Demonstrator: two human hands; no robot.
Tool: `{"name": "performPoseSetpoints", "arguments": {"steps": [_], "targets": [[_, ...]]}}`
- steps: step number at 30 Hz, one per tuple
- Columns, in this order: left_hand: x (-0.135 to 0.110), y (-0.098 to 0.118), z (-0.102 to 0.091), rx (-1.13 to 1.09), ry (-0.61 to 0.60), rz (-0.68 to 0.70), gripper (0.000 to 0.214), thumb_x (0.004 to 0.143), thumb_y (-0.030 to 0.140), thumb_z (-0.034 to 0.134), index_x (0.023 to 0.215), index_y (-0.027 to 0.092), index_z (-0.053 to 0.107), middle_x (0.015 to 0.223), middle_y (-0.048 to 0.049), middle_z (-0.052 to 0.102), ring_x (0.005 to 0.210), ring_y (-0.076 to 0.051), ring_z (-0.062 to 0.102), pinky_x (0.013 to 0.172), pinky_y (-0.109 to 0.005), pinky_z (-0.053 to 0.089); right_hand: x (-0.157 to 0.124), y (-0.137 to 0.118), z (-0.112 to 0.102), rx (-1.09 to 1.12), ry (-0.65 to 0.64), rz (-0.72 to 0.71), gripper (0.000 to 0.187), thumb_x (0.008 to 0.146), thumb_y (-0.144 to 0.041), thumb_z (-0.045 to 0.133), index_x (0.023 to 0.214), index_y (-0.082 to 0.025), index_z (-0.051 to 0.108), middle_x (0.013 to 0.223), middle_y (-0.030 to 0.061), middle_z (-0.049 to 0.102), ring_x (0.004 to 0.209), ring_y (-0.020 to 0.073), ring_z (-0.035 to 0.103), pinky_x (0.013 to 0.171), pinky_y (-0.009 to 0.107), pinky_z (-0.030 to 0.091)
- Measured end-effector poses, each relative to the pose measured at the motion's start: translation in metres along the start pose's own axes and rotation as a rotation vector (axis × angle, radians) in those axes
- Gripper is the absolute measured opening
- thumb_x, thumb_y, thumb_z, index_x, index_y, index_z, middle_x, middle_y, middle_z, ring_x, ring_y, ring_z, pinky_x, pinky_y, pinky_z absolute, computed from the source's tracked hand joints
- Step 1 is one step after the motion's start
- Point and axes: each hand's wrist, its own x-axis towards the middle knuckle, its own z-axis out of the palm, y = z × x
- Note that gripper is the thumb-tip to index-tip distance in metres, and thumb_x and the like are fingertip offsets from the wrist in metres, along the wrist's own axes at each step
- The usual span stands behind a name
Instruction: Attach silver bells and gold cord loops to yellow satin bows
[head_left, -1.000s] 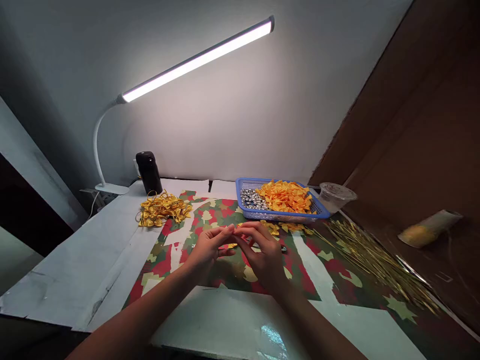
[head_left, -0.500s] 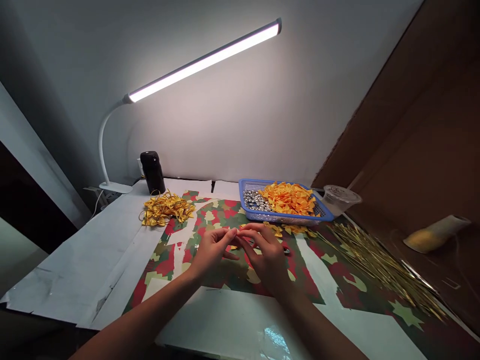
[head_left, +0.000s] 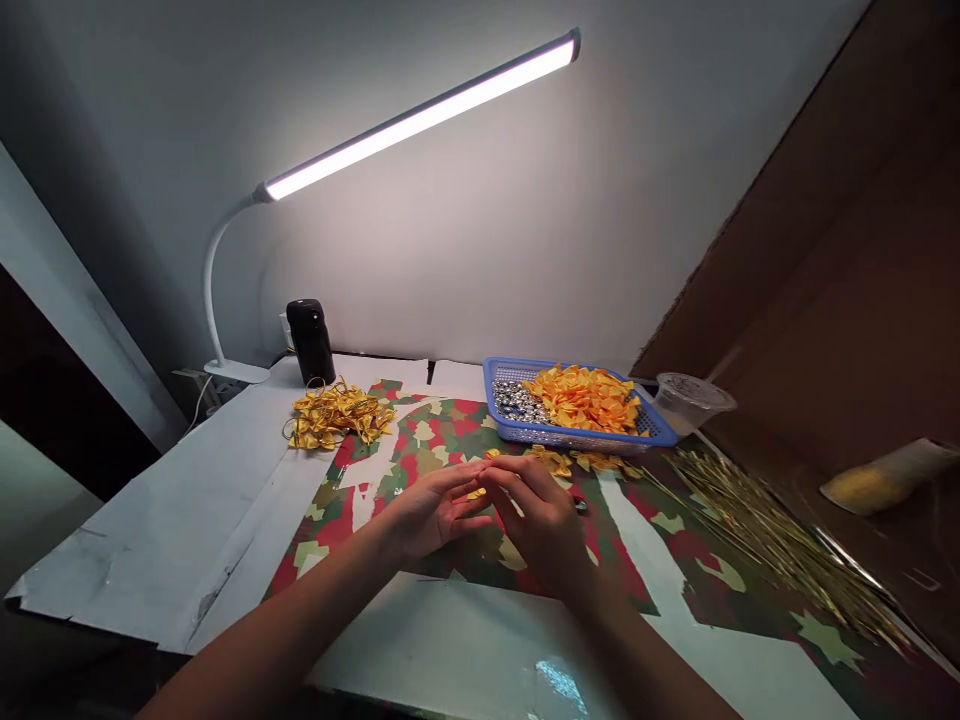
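My left hand point(head_left: 431, 510) and my right hand point(head_left: 541, 518) meet at the fingertips over the red and green patterned paper point(head_left: 420, 440). Together they pinch a small yellow ribbon piece point(head_left: 475, 493); only a sliver of it shows between the fingers. Just behind the hands lie a few loose yellow ribbon pieces point(head_left: 577, 462) in front of the blue basket point(head_left: 501, 427).
The blue basket holds orange-yellow ribbon pieces point(head_left: 589, 396) and silvery beads point(head_left: 514, 400). A heap of gold bows point(head_left: 337, 414) lies at the back left by a black device point(head_left: 310, 342) and the lamp base point(head_left: 234, 370). Gold sticks point(head_left: 757, 520) and a plastic cup point(head_left: 691, 399) are on the right.
Both hands have lowered slightly toward the paper, fingers still joined on the small piece. The camera has shifted a little.
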Motion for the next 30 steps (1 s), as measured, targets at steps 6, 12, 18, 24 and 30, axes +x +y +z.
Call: {"name": "performPoseSetpoints", "arguments": {"steps": [6, 12, 18, 24, 30], "targets": [[-0.002, 0.002, 0.004, -0.089, 0.055, -0.076, 0.015, 0.089, 0.016, 0.052, 0.081, 0.010, 0.063, 0.070, -0.0011, 0.062, 0.054, -0.007, 0.060, 0.050, -0.016, 0.050, 0.001, -0.002, 0.001, 0.109, -0.008, 0.100, 0.015, 0.088, -0.007, 0.047, 0.087, -0.022, 0.050, 0.087, 0.0063, 0.065, 0.080, 0.0173, 0.064, 0.069, 0.029, 0.054], [-0.001, 0.006, 0.004, -0.112, 0.133, -0.087, 0.012, 0.088, 0.016, 0.053, 0.083, 0.009, 0.062, 0.072, -0.0030, 0.066, 0.052, -0.007, 0.063, 0.044, -0.013, 0.047, 0.003, 0.000, -0.005, 0.176, 0.011, 0.276, 0.013, 0.088, -0.010, 0.047, 0.083, -0.022, 0.049, 0.084, 0.0054, 0.065, 0.076, 0.0164, 0.065, 0.066, 0.029, 0.054], [-0.001, 0.007, 0.003, -0.092, 0.157, -0.062, 0.012, 0.085, 0.011, 0.053, 0.081, 0.009, 0.064, 0.072, -0.0024, 0.065, 0.050, -0.006, 0.061, 0.041, -0.012, 0.046, 0.006, -0.001, -0.006, 0.250, -0.022, 0.383, 0.010, 0.085, -0.016, 0.053, 0.077, -0.021, 0.056, 0.079, 0.0034, 0.070, 0.070, 0.0177, 0.068, 0.061, 0.028, 0.055], [0.000, 0.008, 0.003, -0.071, 0.154, -0.045, 0.007, 0.080, 0.009, 0.059, 0.077, 0.010, 0.065, 0.073, -0.0024, 0.064, 0.051, -0.006, 0.059, 0.044, -0.012, 0.046, 0.007, -0.003, -0.008, 0.305, -0.038, 0.450, 0.011, 0.082, -0.016, 0.057, 0.072, -0.021, 0.060, 0.077, 0.0033, 0.071, 0.070, 0.0183, 0.068, 0.062, 0.029, 0.056], [-0.001, 0.007, 0.004, -0.010, 0.156, 0.002, 0.007, 0.079, 0.010, 0.060, 0.074, 0.011, 0.066, 0.071, -0.0013, 0.062, 0.054, -0.006, 0.057, 0.045, -0.012, 0.044, 0.009, -0.004, -0.009, 0.361, -0.035, 0.505, 0.011, 0.082, -0.019, 0.058, 0.072, -0.020, 0.062, 0.074, 0.0029, 0.071, 0.068, 0.0184, 0.068, 0.062, 0.028, 0.055]]}}
